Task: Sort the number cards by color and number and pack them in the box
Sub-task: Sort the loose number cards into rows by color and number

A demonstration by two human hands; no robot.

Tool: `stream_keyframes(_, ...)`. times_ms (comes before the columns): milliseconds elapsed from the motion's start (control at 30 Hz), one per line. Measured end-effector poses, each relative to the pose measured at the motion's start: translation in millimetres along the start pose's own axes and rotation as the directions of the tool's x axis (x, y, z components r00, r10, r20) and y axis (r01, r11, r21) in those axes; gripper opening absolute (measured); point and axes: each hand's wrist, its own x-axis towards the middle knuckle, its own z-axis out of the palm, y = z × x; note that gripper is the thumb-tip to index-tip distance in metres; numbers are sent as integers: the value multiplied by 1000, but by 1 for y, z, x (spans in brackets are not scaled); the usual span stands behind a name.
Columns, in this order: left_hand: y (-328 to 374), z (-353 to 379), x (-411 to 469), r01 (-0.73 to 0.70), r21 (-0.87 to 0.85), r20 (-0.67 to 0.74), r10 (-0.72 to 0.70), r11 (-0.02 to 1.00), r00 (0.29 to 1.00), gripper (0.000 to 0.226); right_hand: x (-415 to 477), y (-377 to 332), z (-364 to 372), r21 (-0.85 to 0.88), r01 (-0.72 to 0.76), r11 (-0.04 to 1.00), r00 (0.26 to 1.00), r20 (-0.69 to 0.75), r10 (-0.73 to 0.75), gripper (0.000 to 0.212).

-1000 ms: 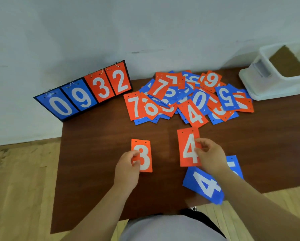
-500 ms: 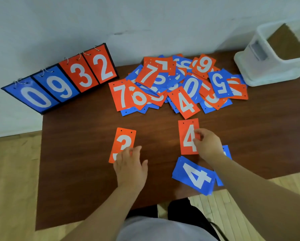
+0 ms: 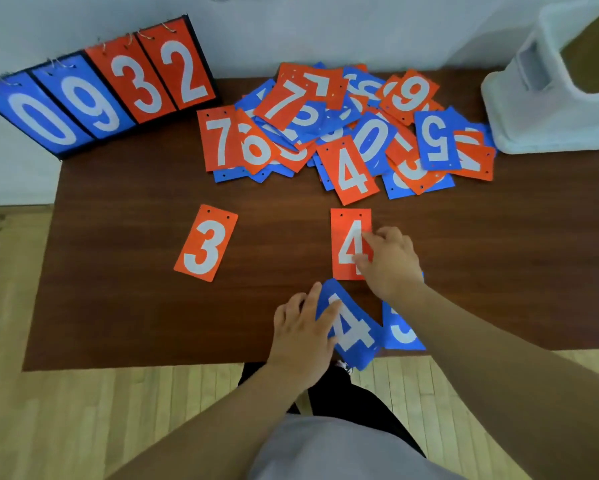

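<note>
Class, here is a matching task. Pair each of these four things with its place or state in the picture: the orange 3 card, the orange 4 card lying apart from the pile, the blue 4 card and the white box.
Column one
1. orange 3 card
2. lone orange 4 card
3. blue 4 card
4. white box

Column two
A. overhangs the near edge of the table, with the left hand on it
B. stands at the far right corner
C. lies by itself, no hand on it
D. touched by the right hand

Pairs: 1-C, 2-D, 3-A, 4-B
</note>
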Motion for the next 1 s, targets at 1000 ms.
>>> stream_keyframes(1000, 13, -5, 12, -286, 182, 220, 244, 941, 944, 103, -15, 64, -14, -134, 416, 899, 899, 207, -385, 64)
